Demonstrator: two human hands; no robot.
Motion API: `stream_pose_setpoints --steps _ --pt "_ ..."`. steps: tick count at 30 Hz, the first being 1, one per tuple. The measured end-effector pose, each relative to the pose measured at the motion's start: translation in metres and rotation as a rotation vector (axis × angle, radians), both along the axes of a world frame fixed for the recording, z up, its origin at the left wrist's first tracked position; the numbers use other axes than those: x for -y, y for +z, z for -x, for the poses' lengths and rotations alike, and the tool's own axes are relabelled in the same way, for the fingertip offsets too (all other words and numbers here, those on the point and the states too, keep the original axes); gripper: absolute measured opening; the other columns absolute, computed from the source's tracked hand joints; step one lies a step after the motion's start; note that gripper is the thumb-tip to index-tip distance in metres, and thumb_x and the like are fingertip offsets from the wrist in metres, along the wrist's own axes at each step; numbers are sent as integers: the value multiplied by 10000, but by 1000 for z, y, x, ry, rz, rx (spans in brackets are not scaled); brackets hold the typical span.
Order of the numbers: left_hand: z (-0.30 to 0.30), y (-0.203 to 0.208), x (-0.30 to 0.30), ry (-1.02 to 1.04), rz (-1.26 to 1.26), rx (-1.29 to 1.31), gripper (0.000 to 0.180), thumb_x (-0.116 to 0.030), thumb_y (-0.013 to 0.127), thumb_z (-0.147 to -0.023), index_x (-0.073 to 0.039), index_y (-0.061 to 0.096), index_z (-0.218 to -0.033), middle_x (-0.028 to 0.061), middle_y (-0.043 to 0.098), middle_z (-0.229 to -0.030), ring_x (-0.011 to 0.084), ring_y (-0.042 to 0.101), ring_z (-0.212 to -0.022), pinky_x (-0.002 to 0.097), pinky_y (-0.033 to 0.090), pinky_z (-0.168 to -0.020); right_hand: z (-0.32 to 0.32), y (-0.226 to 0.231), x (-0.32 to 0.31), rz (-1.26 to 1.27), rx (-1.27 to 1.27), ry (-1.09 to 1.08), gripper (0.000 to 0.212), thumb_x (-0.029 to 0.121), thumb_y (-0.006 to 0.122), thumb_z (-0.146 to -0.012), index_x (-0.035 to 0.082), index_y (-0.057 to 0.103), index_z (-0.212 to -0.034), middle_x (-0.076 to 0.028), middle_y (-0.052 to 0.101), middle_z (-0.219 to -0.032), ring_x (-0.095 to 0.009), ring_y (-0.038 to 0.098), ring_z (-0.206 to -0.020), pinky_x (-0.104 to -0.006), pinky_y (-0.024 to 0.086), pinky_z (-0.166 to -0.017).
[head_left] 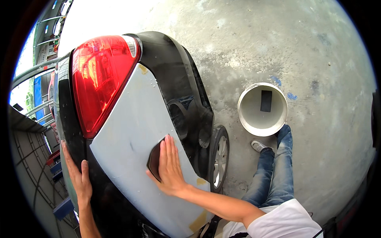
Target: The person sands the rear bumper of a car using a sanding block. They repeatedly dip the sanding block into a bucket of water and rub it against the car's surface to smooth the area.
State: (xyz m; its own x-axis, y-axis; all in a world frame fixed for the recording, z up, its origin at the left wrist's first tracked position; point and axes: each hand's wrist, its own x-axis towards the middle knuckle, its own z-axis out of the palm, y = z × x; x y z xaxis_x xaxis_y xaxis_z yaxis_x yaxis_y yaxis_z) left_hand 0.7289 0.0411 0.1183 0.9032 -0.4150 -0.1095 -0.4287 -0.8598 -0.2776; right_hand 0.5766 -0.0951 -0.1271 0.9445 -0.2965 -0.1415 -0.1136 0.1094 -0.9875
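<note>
On my feed I find the dark sheet (154, 158) against the pale grey panel (129, 111), held beneath the right hand (170, 174), fingers straight and together, presumably to spread pressure evenly. The left hand (80, 180) holds nothing; its fingers lie extended along the black bodywork (73, 125), thumb apart, probably for balance. Beyond the wheel (220, 160), a white bucket (243, 121) contains a dark rectangular piece (266, 101), seemingly kept handy.
</note>
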Motion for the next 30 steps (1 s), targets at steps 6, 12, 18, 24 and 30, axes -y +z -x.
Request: stream_pose_setpoints --steps 6,12,18,24,30 --pt "-6 -7 3 6 31 -7 733 -374 474 -1087 -64 175 -1680 154 215 -1739 322 195 -1606 438 152 -1292 -64 -20 34 32 -10 -22 975 449 547 -1056 -155 3 -1595 -374 -11 -1685 -471 -31 -1599 -564 67 -1288" --pt "1 -3 -3 24 20 -5 742 -420 476 -1091 -85 178 -1683 149 207 -1742 315 184 -1610 438 145 -1295 28 -7 -4 -15 -8 114 1070 463 607 -1021 -150 -58 -1591 -393 -58 -1673 -500 -76 -1588 -596 47 -1279" --pt "-5 -7 -3 2 30 -22 717 -399 453 -1103 -77 178 -1681 142 197 -1745 309 168 -1614 439 134 -1296 -14 -30 24 32 145 95 1039 508 569 -1034 -160 5 -1593 -391 -43 -1676 -507 -57 -1586 -589 41 -1285" --pt "-6 -4 -4 7 38 -4 764 -449 474 -1085 -49 192 -1672 175 230 -1729 340 200 -1603 451 159 -1290 -12 -16 22 20 112 85 1028 483 576 -1036 -157 -1 -1596 -393 -54 -1676 -510 -58 -1585 -582 35 -1285" --pt "-5 -6 -5 27 52 0 735 -402 473 -1087 -71 187 -1678 160 215 -1738 331 181 -1610 449 149 -1293 35 -38 -6 -11 166 17 1095 378 728 -964 -127 4 -1612 -360 -16 -1693 -503 -41 -1589 -588 78 -1284"
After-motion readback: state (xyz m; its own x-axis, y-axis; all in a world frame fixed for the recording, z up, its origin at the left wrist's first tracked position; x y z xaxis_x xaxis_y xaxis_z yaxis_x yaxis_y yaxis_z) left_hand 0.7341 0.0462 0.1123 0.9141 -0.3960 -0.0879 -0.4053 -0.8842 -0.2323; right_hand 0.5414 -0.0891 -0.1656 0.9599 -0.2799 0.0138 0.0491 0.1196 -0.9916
